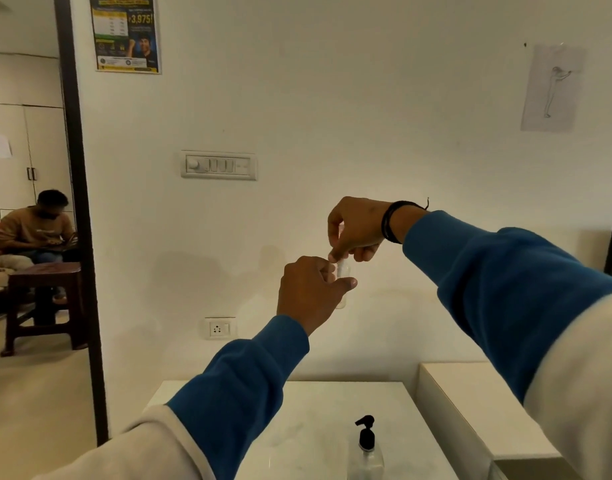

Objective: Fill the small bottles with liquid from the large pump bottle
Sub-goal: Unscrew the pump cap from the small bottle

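Here both hands are raised in front of the white wall, well above the table. The left hand has its fingers curled round a small clear bottle, thumb pressed across its front, holding it upright. The right hand comes down from above with its fingertips pinched at the top of that bottle; whether they hold a cap or only touch the neck is too blurred to tell. A dark band sits on the right wrist, and both arms wear blue sleeves with pale upper parts.

The pump bottle, clear with a black pump head, stands upright on the table directly below the hands, close to the table's near right part and near its right edge. It stands alone there, untouched, with bare white tabletop open to its left and behind it, up to the far edge against the wall.

Just right of the table, and a little higher, runs a white ledge, whose long edge borders the table's right side. On the wall above the table's far left corner is a socket, and higher up a switch panel. A poster hangs far above the table to the left, a pencil drawing far above to the right. Left of the table a dark door frame opens onto another room, where a person sits behind a brown stool.
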Motion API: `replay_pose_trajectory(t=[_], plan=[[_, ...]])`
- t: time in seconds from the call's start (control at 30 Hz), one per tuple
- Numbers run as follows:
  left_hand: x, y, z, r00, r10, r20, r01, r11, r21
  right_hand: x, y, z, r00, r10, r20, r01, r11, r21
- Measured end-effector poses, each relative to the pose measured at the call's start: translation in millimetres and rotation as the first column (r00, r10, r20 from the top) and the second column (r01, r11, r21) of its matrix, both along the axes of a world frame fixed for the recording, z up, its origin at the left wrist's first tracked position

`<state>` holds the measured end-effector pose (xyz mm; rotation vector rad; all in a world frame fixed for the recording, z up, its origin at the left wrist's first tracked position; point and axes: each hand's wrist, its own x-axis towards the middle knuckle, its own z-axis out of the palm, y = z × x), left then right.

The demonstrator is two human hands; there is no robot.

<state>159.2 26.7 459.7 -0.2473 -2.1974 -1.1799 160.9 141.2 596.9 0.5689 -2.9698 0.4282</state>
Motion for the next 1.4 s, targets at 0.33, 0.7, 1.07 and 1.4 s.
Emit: replay_pose_trajectory(t=[0.33, 0.7, 1.07, 1.4], plan=[[1, -4, 1, 1.0, 0.01, 0.02, -0.01, 1.0, 0.026, -3, -4, -5, 1.0, 0.008, -0.012, -0.008, 0.999, -0.052], [1, -5, -4, 1.0, 0.007, 0.018, -0.007, 1.0, 0.017, -1, -12, -7, 0.997, -0.054, -0.049, 0.055, 0.998, 0.025], [2, -4, -4, 0.999, 0.015, 0.034, -0.015, 1.0, 0.017, 1, -10, -7, 0.987, -0.103, -0.123, 0.103, 0.995, -0.001], [3, -5, -8, 0.999, 0.016, 0.052, -0.017, 1.0, 0.02, 3, -12, -4, 0.993, -0.109, -0.038, 0.11, 0.993, 0.031]])
